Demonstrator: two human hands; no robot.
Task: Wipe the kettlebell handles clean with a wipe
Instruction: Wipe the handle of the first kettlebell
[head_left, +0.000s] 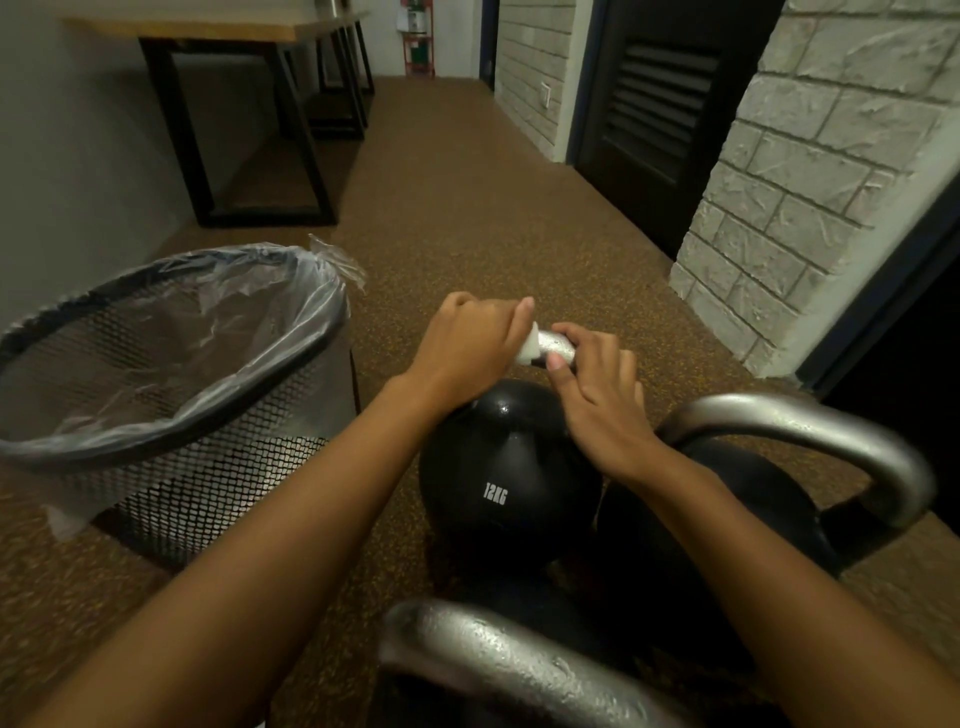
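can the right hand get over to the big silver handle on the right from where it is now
Probably yes. The right hand rests on the 12KG black kettlebell's silver handle, and the larger curved silver handle lies just beside its wrist with nothing between them.

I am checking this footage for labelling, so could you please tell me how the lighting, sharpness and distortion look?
Head view: dim, warm light; wide-angle bending bows the brick wall and doors; small glints on the 12KG kettlebell; the nearest handle is soft; the left hand, wipe and right hand are fairly sharp.
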